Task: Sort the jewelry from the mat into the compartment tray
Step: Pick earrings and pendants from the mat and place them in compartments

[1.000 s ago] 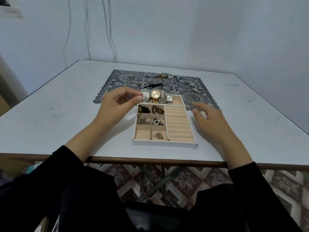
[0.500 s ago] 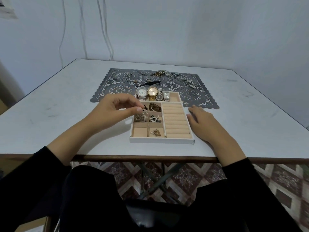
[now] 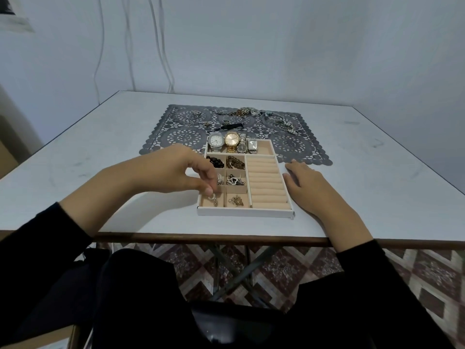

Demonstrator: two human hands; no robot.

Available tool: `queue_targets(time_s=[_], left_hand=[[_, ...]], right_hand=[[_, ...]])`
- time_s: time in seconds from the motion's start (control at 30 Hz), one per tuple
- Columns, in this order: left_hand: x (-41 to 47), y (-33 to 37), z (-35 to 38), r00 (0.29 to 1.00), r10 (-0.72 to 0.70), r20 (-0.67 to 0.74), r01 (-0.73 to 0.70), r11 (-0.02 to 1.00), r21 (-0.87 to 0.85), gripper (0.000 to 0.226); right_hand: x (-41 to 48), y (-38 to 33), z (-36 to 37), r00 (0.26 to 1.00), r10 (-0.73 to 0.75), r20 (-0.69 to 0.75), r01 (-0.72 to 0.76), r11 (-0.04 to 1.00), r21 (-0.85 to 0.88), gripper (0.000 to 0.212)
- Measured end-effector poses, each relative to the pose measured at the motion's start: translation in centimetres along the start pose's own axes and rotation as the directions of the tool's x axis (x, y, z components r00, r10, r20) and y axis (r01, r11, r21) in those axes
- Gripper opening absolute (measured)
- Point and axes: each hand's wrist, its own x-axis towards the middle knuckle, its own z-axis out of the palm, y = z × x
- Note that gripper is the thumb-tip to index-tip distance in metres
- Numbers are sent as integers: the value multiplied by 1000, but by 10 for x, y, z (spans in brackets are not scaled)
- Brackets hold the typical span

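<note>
- The left hand (image 3: 173,172), at centre frame, is pinching a small silver piece (image 3: 214,198) in a narrow thumb-and-forefinger grip. The piece is hanging just under the fingertips and reaching into the near-left compartment of the tray (image 3: 245,212).
- The right hand (image 3: 308,187) is lying flat with straight fingers on the surface (image 3: 364,172), just beside the tray's right wall, its grip holding nothing.
- Dark beads (image 3: 216,161) are filling the compartment two places behind. Four watches (image 3: 235,142) are lining the far row, and the ring rolls (image 3: 266,182) on the right are standing bare.
- Rings (image 3: 191,118) and chains (image 3: 241,112) are waiting on the mat (image 3: 297,147) at upper centre, so the sorting is looking only partly done.
- The piece is looking small and looped. It could be catching on a fingertip as the grip opens, and be dragged back out or over the divider into the next compartment.
- The tray is looking light, and the right hand is lying beside it, not bracing it. A careless lift of the left wrist could be knocking it askew and mixing the sorted lots.
</note>
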Motion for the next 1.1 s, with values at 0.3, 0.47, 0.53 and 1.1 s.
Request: queue_targets(time_s=[0.3,0.47,0.53,1.1], left_hand=[[12,2,5,996,7,86,-19,991,135,11],[10,0,4,998,-9,58,4,996,86,16],[9,-2,-1,998,-38,46,36,999,33,17],[51,-95,-20,899,-183,-398,179,983,-48,23]], right_hand=[[0,0,1,1000,-3,1,3,1000,-8,44],[0,0,0,1000,-7,3,7,1000,-19,44],[1,-1,0,1000,-9,10,9,1000,-23,44],[57,20,-46,999,-28,-31,28,1000,12,15]])
